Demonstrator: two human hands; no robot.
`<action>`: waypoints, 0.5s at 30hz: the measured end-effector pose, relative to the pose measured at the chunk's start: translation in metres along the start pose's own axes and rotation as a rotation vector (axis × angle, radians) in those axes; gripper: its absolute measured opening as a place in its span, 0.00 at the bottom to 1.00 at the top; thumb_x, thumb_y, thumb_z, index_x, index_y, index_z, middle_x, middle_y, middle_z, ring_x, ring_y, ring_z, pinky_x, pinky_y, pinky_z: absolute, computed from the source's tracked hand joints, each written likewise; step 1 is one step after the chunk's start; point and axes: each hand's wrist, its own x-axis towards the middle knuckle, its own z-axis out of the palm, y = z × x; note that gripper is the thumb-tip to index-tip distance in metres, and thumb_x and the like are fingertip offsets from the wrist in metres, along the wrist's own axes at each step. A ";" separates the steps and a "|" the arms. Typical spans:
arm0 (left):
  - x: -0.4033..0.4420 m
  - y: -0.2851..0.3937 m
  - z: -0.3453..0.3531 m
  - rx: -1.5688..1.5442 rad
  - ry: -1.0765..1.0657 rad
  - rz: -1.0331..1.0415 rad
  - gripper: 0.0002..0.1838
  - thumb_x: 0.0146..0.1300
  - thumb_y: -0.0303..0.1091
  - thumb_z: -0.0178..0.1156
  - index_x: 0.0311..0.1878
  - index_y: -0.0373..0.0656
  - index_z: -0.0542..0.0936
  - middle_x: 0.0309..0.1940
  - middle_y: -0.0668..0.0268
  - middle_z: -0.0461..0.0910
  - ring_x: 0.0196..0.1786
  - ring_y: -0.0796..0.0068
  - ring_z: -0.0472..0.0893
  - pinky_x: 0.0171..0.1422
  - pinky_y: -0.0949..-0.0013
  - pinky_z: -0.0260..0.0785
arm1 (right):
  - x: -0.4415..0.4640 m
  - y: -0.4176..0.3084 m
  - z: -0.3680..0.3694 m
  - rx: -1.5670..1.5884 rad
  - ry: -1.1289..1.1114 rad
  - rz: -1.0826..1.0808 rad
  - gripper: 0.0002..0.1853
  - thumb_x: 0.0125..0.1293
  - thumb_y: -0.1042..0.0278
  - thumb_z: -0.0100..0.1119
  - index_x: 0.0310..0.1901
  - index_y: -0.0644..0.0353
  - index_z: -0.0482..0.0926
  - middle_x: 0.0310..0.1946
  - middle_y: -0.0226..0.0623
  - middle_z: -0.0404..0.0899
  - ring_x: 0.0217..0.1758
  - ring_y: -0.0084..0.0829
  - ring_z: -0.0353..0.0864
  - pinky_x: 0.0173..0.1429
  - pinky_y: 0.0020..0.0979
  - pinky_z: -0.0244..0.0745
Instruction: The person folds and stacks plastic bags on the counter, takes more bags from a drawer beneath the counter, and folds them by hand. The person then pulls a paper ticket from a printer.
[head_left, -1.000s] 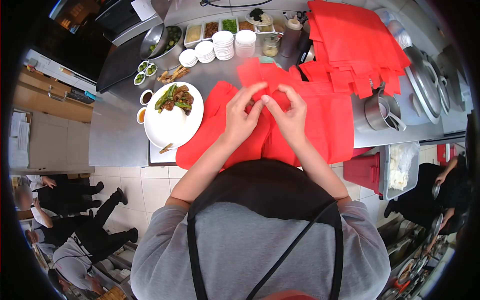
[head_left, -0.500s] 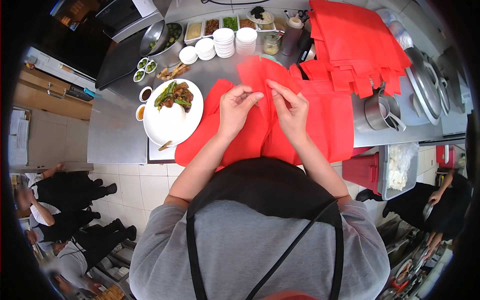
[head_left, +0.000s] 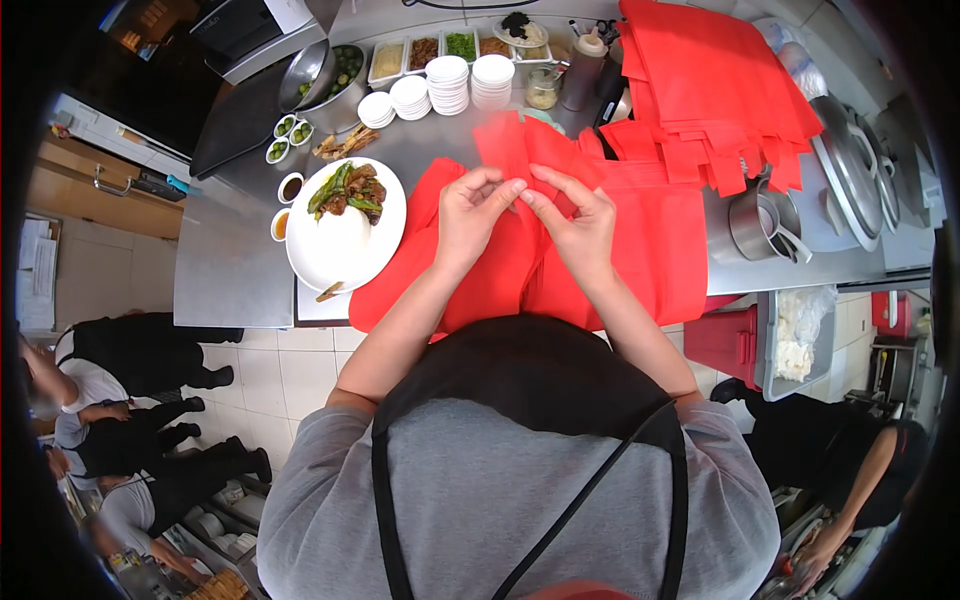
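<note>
My left hand (head_left: 466, 218) and my right hand (head_left: 578, 222) meet over a red fabric bag (head_left: 490, 265) lying on the steel counter in front of my body. Both thumbs and forefingers are pinched close together on its thin red fabric near the top, the thumb tips nearly touching. More red fabric (head_left: 650, 240) spreads flat under and beside my right forearm. A folded stack of red bags (head_left: 715, 85) lies at the upper right. What exactly sits between the fingertips is partly hidden.
A white plate (head_left: 335, 265) with rice, meat and green peppers stands left of the bag. Behind it are sauce cups (head_left: 291, 187), stacked white lids (head_left: 447, 85) and a squeeze bottle (head_left: 583, 75). Pots (head_left: 765, 215) sit right. Several people (head_left: 140, 350) stand behind.
My fingertips have come together: the right thumb has moved left to the left thumb. The people behind on both sides have shifted position.
</note>
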 end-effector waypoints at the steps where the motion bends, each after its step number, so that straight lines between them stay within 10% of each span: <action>1: 0.001 0.001 0.000 0.005 -0.009 -0.012 0.03 0.59 0.25 0.59 0.33 0.35 0.77 0.26 0.69 0.78 0.28 0.85 0.76 0.33 0.81 0.68 | 0.000 0.000 0.001 0.000 0.000 0.000 0.14 0.49 0.75 0.67 0.40 0.62 0.81 0.34 0.37 0.82 0.35 0.26 0.80 0.42 0.24 0.73; 15: -0.001 0.001 0.002 0.024 0.005 -0.047 0.05 0.60 0.27 0.58 0.30 0.35 0.77 0.23 0.71 0.76 0.26 0.85 0.74 0.32 0.80 0.67 | -0.002 0.002 0.001 -0.023 0.035 0.044 0.08 0.53 0.74 0.62 0.36 0.63 0.79 0.32 0.35 0.82 0.31 0.24 0.78 0.40 0.22 0.70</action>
